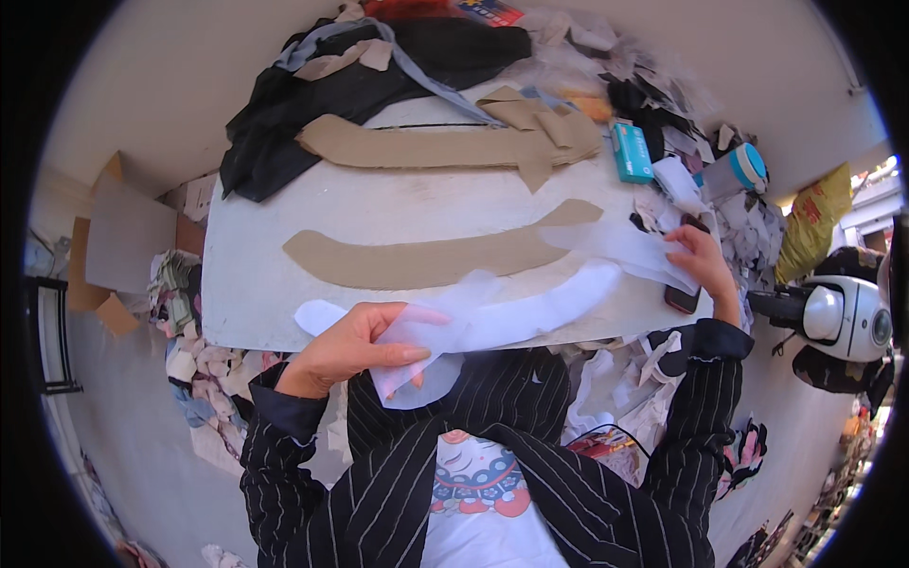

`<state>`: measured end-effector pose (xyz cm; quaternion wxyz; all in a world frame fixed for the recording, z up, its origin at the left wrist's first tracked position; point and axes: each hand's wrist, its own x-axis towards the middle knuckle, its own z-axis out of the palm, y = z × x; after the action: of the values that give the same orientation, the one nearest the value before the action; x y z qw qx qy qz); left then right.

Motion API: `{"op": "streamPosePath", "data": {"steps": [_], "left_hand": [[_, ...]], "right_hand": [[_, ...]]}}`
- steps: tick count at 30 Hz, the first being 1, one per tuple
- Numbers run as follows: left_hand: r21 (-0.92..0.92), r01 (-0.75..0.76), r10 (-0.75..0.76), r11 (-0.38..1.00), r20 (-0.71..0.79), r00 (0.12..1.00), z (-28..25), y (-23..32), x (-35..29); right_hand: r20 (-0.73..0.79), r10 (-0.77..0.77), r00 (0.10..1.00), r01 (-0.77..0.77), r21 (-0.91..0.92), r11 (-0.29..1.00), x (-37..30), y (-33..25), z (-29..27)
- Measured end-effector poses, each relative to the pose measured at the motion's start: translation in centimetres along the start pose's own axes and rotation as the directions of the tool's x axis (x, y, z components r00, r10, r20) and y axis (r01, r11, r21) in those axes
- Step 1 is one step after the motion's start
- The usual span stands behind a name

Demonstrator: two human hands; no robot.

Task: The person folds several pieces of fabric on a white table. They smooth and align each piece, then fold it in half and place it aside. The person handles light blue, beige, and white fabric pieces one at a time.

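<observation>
My left hand (352, 348) pinches a thin, translucent white strip (445, 327) between thumb and fingers, near the table's front edge. At the right, my right hand (703, 257) grips thin translucent white material (615, 244) of the same look. I cannot tell whether both hands hold one piece. Under it lies an opaque white curved piece (554, 305), partly covered. Just beyond, a tan curved fabric piece (417, 262) lies flat, its right end overlapped by the translucent material. Farther back is a stack of tan curved fabric pieces (426, 149), with folded tan pieces on its right end.
Black cloth (379, 90) heaps over the back left of the white table (256, 222). A teal box (632, 151), a teal-lidded tub (746, 167) and a dark phone-like object (684, 298) are at the right. Fabric scraps (213, 379) surround the table; a scooter (843, 312) stands right.
</observation>
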<state>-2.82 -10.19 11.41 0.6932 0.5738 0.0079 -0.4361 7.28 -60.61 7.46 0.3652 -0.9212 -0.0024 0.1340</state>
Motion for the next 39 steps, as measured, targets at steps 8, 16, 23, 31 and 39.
{"op": "streamPosePath", "data": {"steps": [8, 16, 23, 31, 39], "left_hand": [[0.013, -0.096, 0.096, 0.995, 0.027, 0.995, -1.1, 0.6, -4.1], [0.198, -0.143, 0.105, 0.970, 0.192, 0.976, -0.5, 3.0, -3.0], [0.124, -0.005, 0.000, 0.992, 0.045, 0.999, -3.5, 2.5, -4.0], [0.182, -0.031, 0.066, 0.983, -0.191, 0.979, -7.6, -2.2, -6.4], [0.038, -0.260, 0.257, 0.965, -0.335, 0.907, -9.5, -5.2, -8.2]], "right_hand": [[-0.243, 0.093, 0.965, -0.250, -0.766, 0.592, -3.8, 1.9, -3.7], [0.182, -0.745, 0.641, 0.636, 0.418, 0.649, -1.1, -20.9, 11.7], [0.627, -0.615, 0.478, 0.227, 0.588, 0.776, -0.2, -24.0, 16.4], [0.654, -0.313, 0.688, 0.015, 0.419, 0.908, 0.4, -20.8, 14.5], [0.625, -0.226, 0.748, 0.021, 0.317, 0.948, 0.9, -17.3, 14.8]]}}
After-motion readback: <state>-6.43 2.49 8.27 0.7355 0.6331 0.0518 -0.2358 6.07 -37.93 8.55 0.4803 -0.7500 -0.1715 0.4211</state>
